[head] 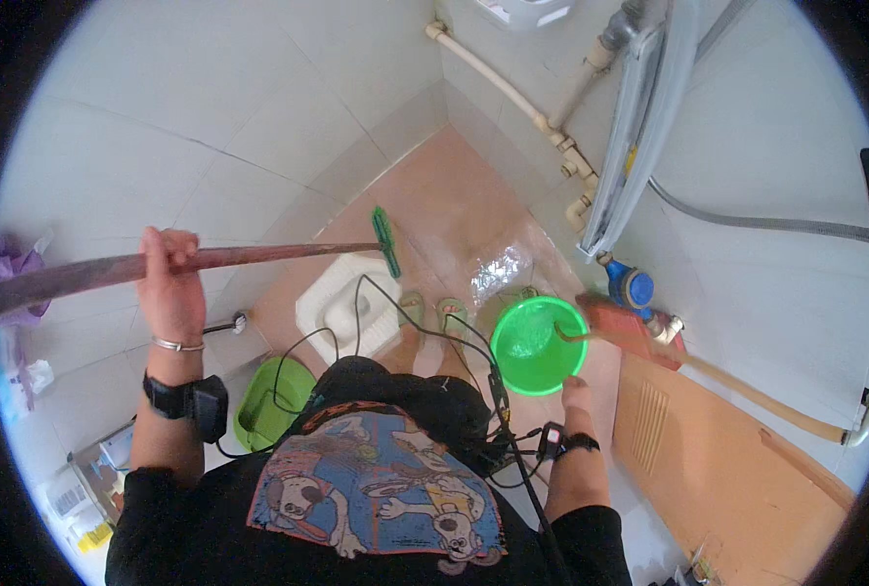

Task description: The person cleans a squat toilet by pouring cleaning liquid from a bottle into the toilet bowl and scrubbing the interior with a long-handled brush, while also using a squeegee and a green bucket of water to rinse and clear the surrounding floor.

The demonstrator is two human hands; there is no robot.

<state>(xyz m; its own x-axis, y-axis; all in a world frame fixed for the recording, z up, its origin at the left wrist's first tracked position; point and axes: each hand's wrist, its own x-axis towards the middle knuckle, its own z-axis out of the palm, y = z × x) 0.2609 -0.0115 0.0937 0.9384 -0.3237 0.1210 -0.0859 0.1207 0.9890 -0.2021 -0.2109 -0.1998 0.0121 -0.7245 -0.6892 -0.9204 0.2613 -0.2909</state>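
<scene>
My left hand is closed around the reddish wooden handle of a floor brush, whose green bristle head is over the floor beside the white squat toilet. My right hand is beside the lower right rim of a bright green plastic basin; its fingers are not clear enough to tell whether they touch the rim or hold anything. A tan hose runs from a wall tap into the basin, which has water in it. Wet, shiny floor tiles lie just above the basin.
A green oval tub stands at the lower left. An orange panel and a red box-like object are at the right, near a blue water meter. Pipes run along the wall. Black cables hang before my legs.
</scene>
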